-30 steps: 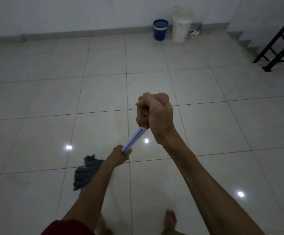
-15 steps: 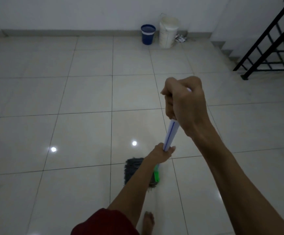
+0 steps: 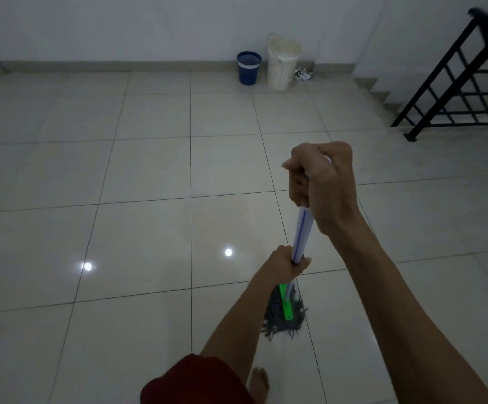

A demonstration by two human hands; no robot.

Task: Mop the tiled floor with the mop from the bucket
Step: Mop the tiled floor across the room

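A mop with a white, blue-striped handle [image 3: 302,234] runs down to a green clamp [image 3: 286,303] and a grey string head [image 3: 284,319] lying on the pale tiled floor [image 3: 149,228]. My right hand [image 3: 323,185] grips the top of the handle in a fist. Lower down, my left hand [image 3: 286,263] holds the handle just above the green clamp. The mop head lies close in front of my bare foot [image 3: 260,381]. A blue bucket [image 3: 248,67] stands by the far wall.
A white bucket [image 3: 283,64] stands right of the blue one against the wall, with small litter [image 3: 302,74] beside it. Steps [image 3: 380,94] and a black stair railing [image 3: 458,83] take up the right side. Ceiling lights reflect on the glossy tiles.
The mop head has swept from my left to the right across the tiles. Both hands moved right with the handle, and my view turned so the railing shows more.
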